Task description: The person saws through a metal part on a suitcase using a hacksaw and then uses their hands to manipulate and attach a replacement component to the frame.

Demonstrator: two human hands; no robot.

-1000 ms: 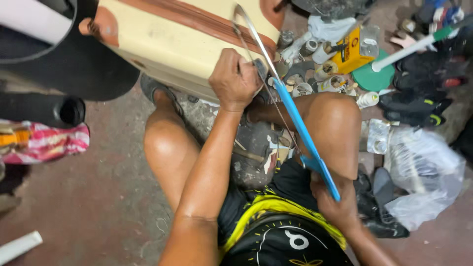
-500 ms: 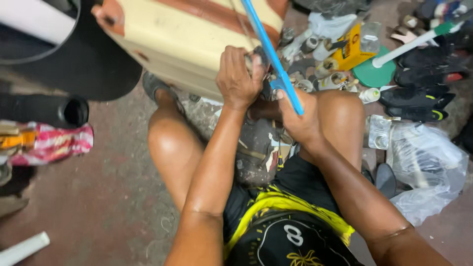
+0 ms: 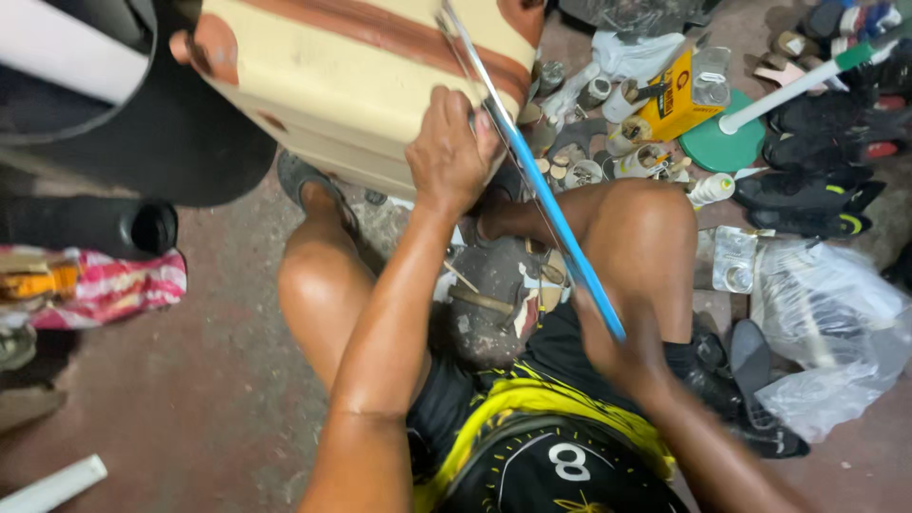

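Note:
I sit on the floor with my knees apart. A cream suitcase (image 3: 351,85) with brown trim stands in front of me. My left hand (image 3: 446,152) presses on its lower right edge. A blue-framed hacksaw (image 3: 556,223) slants from the suitcase's top edge down to my right thigh. My right hand (image 3: 622,356) grips its lower end and is blurred by motion. The saw's thin blade runs along the suitcase's right edge, just past my left fingers.
A black round tyre-like object (image 3: 171,133) and a dark tube (image 3: 95,226) lie at the left. Glue tins, small jars, a yellow box (image 3: 676,100), a green disc (image 3: 731,147), black shoes (image 3: 807,195) and plastic bags (image 3: 836,332) crowd the right. A pink cloth (image 3: 114,285) lies at far left.
The saw has been pulled back toward my body: my right hand went from near the suitcase down to my right thigh. My left hand stays on the suitcase's edge.

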